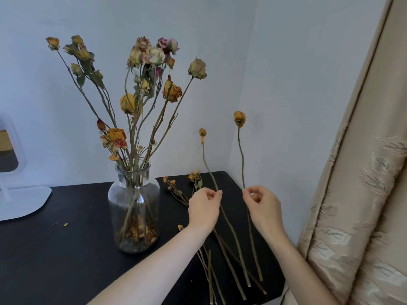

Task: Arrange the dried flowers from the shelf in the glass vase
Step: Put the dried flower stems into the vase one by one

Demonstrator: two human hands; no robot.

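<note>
glass vase [133,208] mostly filled — right of it, left hand [203,208] and right hand [263,205] each pinch a stem [208,168], loose stems [210,276] waiting.

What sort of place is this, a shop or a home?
Probably a room in a home, perhaps a bedroom corner: a beige patterned curtain at the right, a glass vase of dried flowers on a black table, and what looks like a white tabletop mirror at the left.
</note>
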